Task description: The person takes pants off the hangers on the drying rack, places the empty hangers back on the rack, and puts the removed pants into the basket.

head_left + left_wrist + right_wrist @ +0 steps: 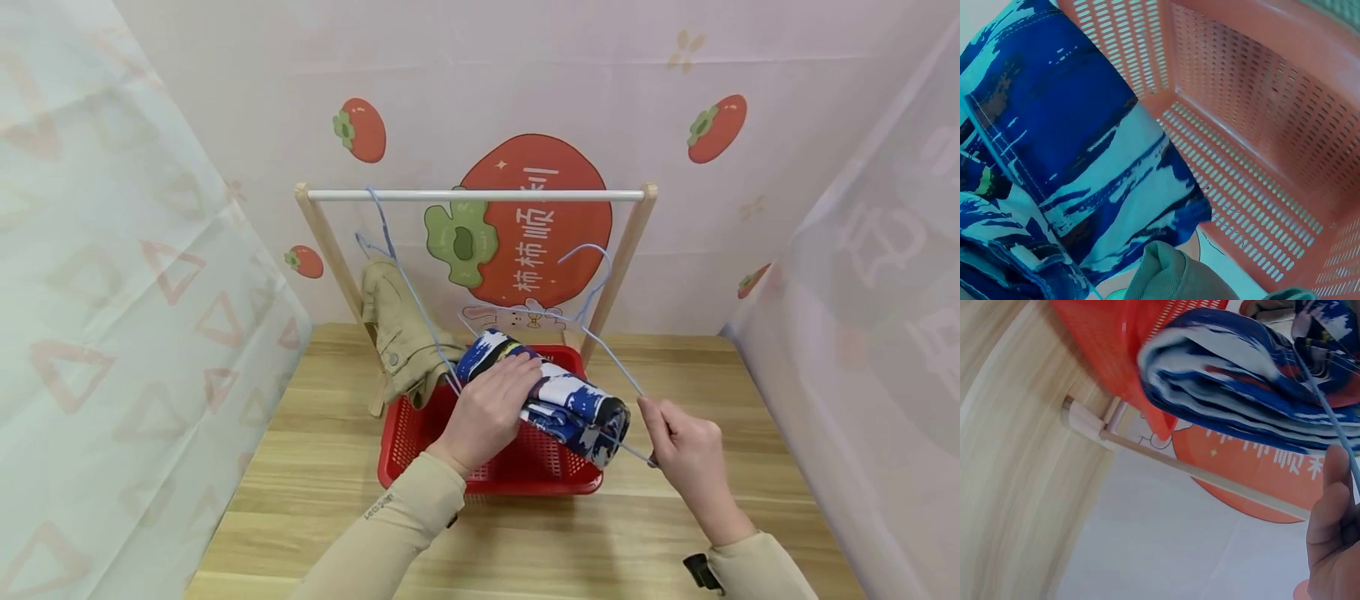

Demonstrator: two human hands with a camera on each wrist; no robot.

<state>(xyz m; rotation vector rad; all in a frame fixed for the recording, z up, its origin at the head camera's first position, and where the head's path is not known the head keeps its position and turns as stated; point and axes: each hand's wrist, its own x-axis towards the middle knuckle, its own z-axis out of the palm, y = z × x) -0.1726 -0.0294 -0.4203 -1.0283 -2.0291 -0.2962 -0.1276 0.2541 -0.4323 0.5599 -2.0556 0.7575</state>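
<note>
A folded blue-and-white patterned garment (pixel 570 387) lies over the bottom bar of a light blue wire hanger (pixel 618 364), tilted down to the right. My left hand (pixel 487 412) holds the garment from above, fingers across its top, with the thumb hidden. At the hanger's right corner, my right hand (pixel 686 454) grips the wire between thumb and curled fingers. The hanger's hook points up, apart from the rail. In the right wrist view, the garment's layered folds (pixel 1210 381) show beside the wire; the left wrist view shows its patterned side (pixel 1085 144) but not the hand.
Behind stands a wooden rack with a white rail (pixel 480 196). A khaki garment (pixel 405 333) hangs at its left on another blue hanger (pixel 386 225). Below my hands is a red perforated basket (pixel 517 483) on the wooden table (pixel 300 517). Printed cloth walls enclose three sides.
</note>
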